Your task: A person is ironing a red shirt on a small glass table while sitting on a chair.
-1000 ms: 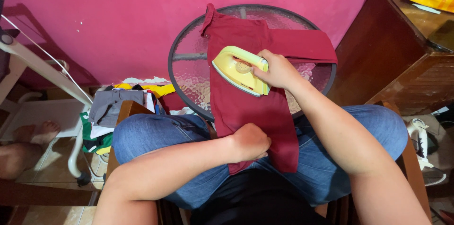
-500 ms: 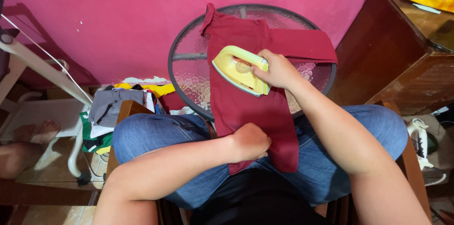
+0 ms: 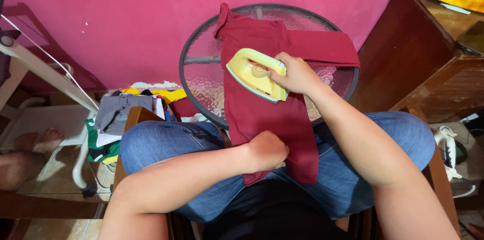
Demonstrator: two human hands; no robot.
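Beside the glass table [image 3: 199, 73], clothes pile [image 3: 121, 114]; right hand [image 3: 297, 74] grip grasping iron [image 3: 254, 74], left hand [image 3: 267, 150] clenched on shirt [image 3: 262, 114].

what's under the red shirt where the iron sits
The red shirt lies on a round glass table; its lower end drapes over the lap. The yellow iron, gripped by the right hand, presses it. The glass beneath is covered.

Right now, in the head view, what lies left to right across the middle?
White chair frame → pile of folded clothes → round glass table → yellow iron → right hand → brown wooden cabinet.
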